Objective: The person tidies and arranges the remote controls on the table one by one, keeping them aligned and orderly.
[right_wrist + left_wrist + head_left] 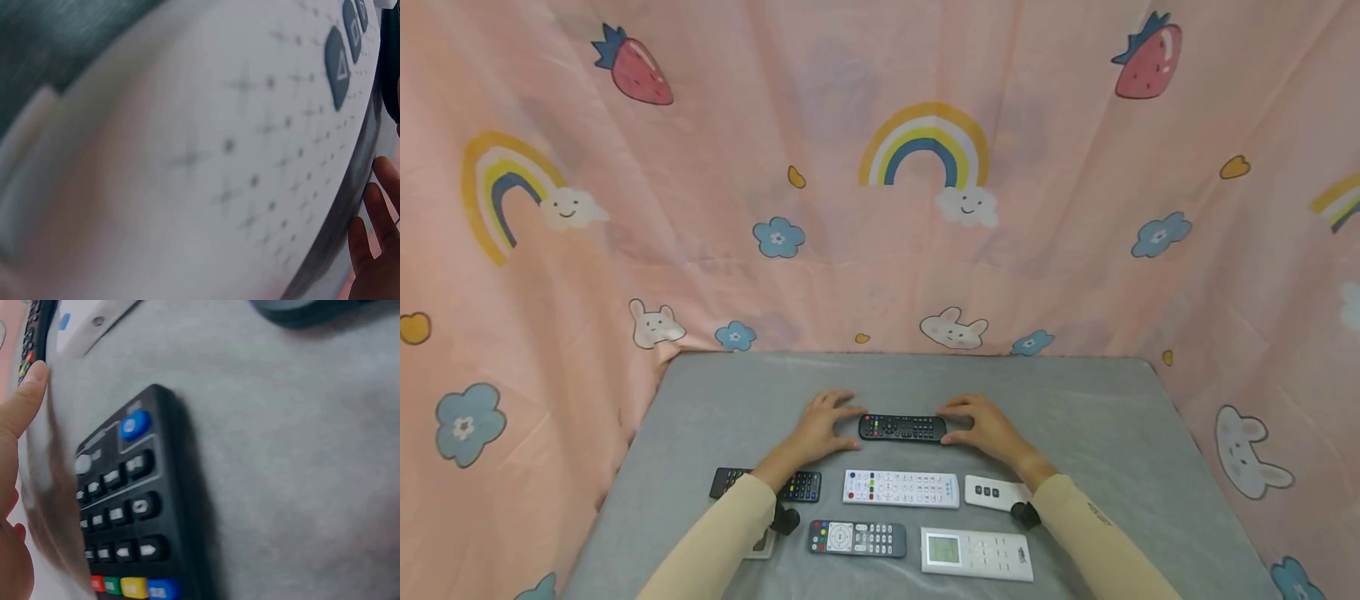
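Note:
A black remote control [902, 427] with rows of small buttons lies crosswise on the grey tabletop, between both hands in the head view. At its left end is my left hand [816, 429], thumb and fingers spread apart around that end. My right hand [988, 425] is at the opposite end, its fingertips right at the edge. In the left wrist view the left thumb [28, 394] overlaps the end of that black remote [35, 331]. The right wrist view shows extended right fingers [378, 215] beyond a white remote.
Nearer me lie a second black remote [805, 487] partly under the left forearm, a long white remote [901, 488], and a small white one [988, 492]. A grey remote [857, 539], a white remote with a screen [977, 554] and a partly covered pale one [763, 547] sit closest.

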